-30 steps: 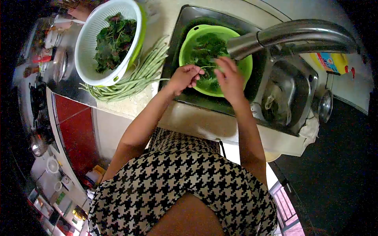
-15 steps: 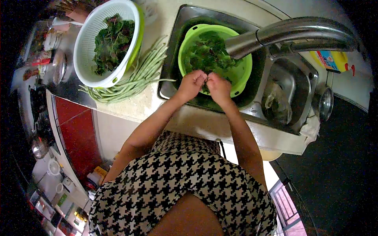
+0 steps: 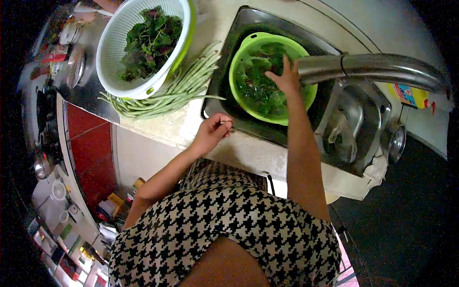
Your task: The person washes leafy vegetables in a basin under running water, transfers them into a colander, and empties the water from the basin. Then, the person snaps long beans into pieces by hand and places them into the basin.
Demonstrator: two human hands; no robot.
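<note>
A bright green basin (image 3: 234,79) sits in the sink, holding water and dark leafy greens (image 3: 260,91). Over the greens, close to the faucet's end, my right hand (image 3: 289,79) has its fingers spread and grips nothing. My left hand (image 3: 213,133) is at the sink's front edge, thumb and fingers pinched together; whatever may be between them is too small to make out. To the left, a white colander (image 3: 109,62) with a green outer bowl is tilted and holds more leafy greens (image 3: 150,45). A pile of long green beans (image 3: 167,98) lies beside it on the counter.
The thick metal faucet (image 3: 373,69) reaches over the sink from the right. A smaller sink bowl (image 3: 368,119) has a crumpled clear bag in it. Behind it stands a yellow bottle (image 3: 406,95) with a red part. A cloth (image 3: 375,170) hangs at the counter's right corner.
My hands have separated. The left has drawn back toward me to the sink's front edge, still pinched; the right has moved forward over the basin and opened. The camera view has shifted.
</note>
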